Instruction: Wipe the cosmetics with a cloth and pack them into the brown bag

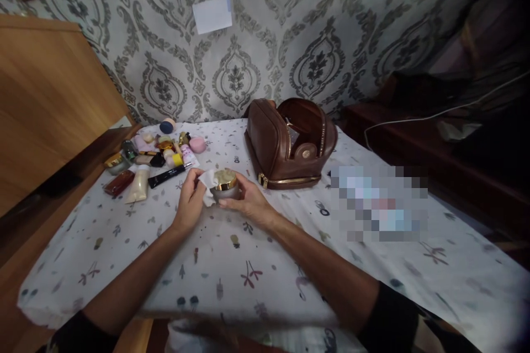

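Between my two hands, a little above the table, is a round cosmetic jar (227, 190) with a gold-rimmed lid and a greyish body. My right hand (250, 202) is closed around the jar's right side, thumb below and fingers behind. In my left hand (191, 196) is a crumpled white tissue (209, 183), pinched and pressed against the jar's left side. Beyond my right hand a brown toiletry bag (269, 140) stands with its zipped top gaping, gold zip teeth showing. Its inside is mostly dark.
Several cosmetics lie in a group at the left, among them a cream tube (138, 185), a black tube (169, 176) and a pink round container (197, 145). A patterned white cloth (248, 253) covers the table. A blurred-out item (375, 201) lies at the right. Wooden furniture (53, 94) borders the left.
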{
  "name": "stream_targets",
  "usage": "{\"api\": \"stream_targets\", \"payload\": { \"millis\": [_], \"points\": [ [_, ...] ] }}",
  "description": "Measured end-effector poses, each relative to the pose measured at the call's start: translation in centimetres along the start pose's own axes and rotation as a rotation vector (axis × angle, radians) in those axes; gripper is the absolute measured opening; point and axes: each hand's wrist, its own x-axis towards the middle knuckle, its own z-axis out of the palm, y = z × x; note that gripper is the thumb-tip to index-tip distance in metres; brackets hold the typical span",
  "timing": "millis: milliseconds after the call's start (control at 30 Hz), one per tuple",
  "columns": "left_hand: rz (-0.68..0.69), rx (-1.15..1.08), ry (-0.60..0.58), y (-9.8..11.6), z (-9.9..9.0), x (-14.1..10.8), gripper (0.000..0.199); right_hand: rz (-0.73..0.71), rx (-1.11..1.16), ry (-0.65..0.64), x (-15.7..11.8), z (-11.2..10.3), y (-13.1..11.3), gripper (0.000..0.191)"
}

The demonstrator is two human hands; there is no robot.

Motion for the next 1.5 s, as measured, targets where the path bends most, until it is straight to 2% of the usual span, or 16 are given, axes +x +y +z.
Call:
{"api": "stream_targets", "payload": {
  "millis": [133, 233, 300, 467, 633, 767, 967, 1200, 1367, 1500],
  "points": [
    [-0.146, -0.154, -0.010, -0.7, -0.2, 0.2, 0.019, -0.119, -0.316, -0.027, -0.4, -0.1, 0.3, 0.075],
    [-0.169, -0.150, -0.074, -0.7, -0.3, 0.2, 0.020, -0.163, -0.525, -0.030, -0.7, 0.0, 0.3, 0.078],
    [-0.103, -0.072, -0.144, -0.5, -0.3, 0.0, 0.021, -0.158, -0.619, -0.006, -0.8, 0.1, 0.2, 0.075],
    [0.175, 0.136, -0.277, 0.1, -0.4, -0.5, 0.029, -0.122, -0.736, 0.035, -0.8, 0.3, 0.0, 0.060],
    [0.399, 0.319, -0.369, 0.0, -0.9, -0.7, 0.034, -0.069, -0.635, 0.061, -0.5, 0.2, 0.0, 0.052],
    [0.466, 0.336, -0.396, -0.1, -1.3, -0.7, 0.033, 0.042, -0.548, 0.111, 0.0, -0.3, 0.0, 0.049],
    [0.435, 0.287, -0.325, 0.2, -1.5, -0.6, 0.026, 0.051, -0.565, 0.123, 0.2, -0.5, -0.2, 0.044],
    [0.444, 0.392, -0.303, -0.1, -0.6, -1.3, 0.039, -0.176, -0.903, 0.113, -0.5, 0.1, 0.4, 0.058],
    [0.331, 0.309, -0.229, 0.4, -0.1, -1.5, 0.034, -0.248, -1.045, 0.019, -1.2, 0.3, 0.1, 0.054],
    [0.105, 0.226, -0.195, 1.0, 0.0, -1.3, 0.022, -0.263, -1.175, -0.055, -1.5, 0.3, 0.0, 0.062]
  ]
}}
